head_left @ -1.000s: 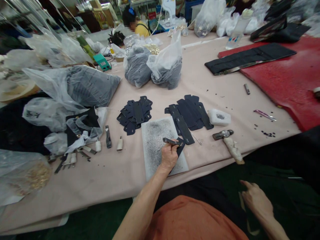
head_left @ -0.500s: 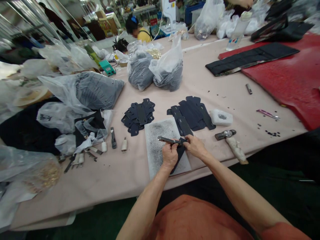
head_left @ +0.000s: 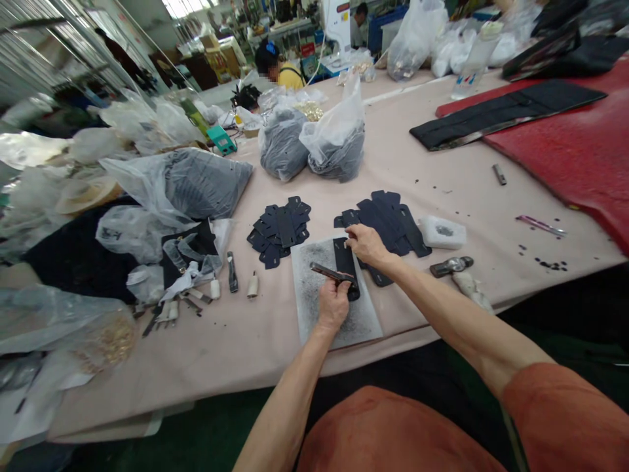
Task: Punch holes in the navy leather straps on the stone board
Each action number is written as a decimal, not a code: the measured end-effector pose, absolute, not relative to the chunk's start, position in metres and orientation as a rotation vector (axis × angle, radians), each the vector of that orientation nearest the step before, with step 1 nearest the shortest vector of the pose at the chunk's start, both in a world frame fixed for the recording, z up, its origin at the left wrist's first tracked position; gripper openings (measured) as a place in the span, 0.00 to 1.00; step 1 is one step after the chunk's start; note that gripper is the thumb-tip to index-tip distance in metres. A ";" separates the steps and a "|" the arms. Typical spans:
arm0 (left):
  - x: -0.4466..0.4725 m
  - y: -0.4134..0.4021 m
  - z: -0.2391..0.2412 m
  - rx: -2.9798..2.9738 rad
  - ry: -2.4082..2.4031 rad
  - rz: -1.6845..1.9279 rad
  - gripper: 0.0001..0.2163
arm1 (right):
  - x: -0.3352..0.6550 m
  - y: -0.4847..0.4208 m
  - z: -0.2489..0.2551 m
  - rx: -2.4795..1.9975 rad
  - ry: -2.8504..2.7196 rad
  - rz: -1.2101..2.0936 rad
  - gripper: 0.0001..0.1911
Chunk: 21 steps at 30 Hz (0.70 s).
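Observation:
My left hand (head_left: 334, 305) is closed around a metal punch (head_left: 324, 270), a slim dark-and-silver rod tilted over a white board (head_left: 309, 314) speckled black. Under it a dark navy strip (head_left: 345, 255) with a slot near its far end lies on the board. My right hand (head_left: 366, 244) pinches the far edge of this strip, fingers pressed together. To the right, partly behind my right forearm, is a pile of similar strips (head_left: 386, 226). Beyond the board's left corner sits another pile of dark slotted pieces (head_left: 282, 226).
A hammer (head_left: 452, 265) and a white block (head_left: 443, 233) lie to the right, near small black discs (head_left: 550, 264). Several hand tools (head_left: 232, 272) and plastic bags (head_left: 206, 183) fill the left. Two bags (head_left: 337, 151) stand behind. A person in yellow (head_left: 289, 75) is across the table.
My right hand has moved from beside the punch to the strip's far edge. The strip has shifted away from me and lies straighter on the board. My left hand keeps the punch.

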<state>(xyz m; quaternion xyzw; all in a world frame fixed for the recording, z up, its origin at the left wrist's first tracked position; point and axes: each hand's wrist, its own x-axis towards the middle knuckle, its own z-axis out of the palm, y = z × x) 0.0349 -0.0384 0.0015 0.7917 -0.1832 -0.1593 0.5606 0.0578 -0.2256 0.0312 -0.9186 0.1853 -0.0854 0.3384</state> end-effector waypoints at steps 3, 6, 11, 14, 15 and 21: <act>0.037 -0.042 0.000 1.862 -0.482 -0.426 0.11 | 0.047 -0.220 0.024 -2.393 0.544 -0.246 0.18; 0.038 -0.048 -0.001 1.809 -0.396 -0.433 0.12 | 0.013 -0.206 0.013 -2.335 0.620 -0.193 0.15; 0.042 -0.061 -0.008 1.572 -0.152 -0.495 0.15 | -0.053 -0.171 -0.011 -2.206 0.699 -0.227 0.18; 0.044 -0.065 -0.012 1.580 -0.171 -0.481 0.16 | -0.073 -0.152 -0.023 -2.113 0.703 -0.346 0.21; 0.044 -0.066 -0.012 1.583 -0.190 -0.477 0.16 | -0.075 -0.147 -0.026 -2.128 0.691 -0.377 0.22; 0.051 -0.070 -0.009 1.595 -0.253 -0.503 0.15 | -0.064 -0.143 -0.032 -2.251 0.775 -0.434 0.22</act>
